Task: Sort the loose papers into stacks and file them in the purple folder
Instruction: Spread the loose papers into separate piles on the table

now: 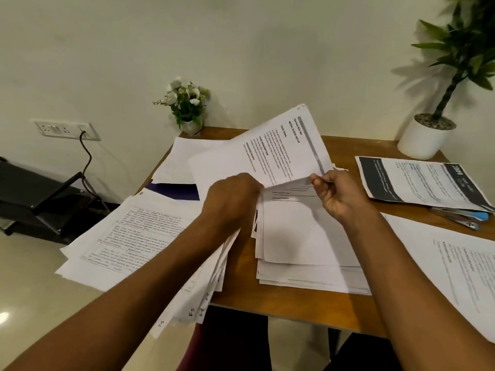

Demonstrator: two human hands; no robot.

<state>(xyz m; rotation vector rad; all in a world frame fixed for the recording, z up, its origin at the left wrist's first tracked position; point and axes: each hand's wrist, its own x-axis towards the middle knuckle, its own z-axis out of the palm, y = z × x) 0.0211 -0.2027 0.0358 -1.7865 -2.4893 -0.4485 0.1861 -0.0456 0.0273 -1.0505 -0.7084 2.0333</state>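
A printed sheet is lifted off the middle stack of white papers, tilted up towards the wall. My right hand pinches its near right edge. My left hand grips the left edge of the same raised papers, its fingers hidden behind them. A wide pile of table-printed sheets hangs over the table's left edge. A strip of the purple folder shows under white sheets at the back left. More printed pages lie at the right.
The wooden table holds a small flower pot at the back and a white planter at the back right. A dark-headed leaflet covers a blue stapler. A black chair stands at the left.
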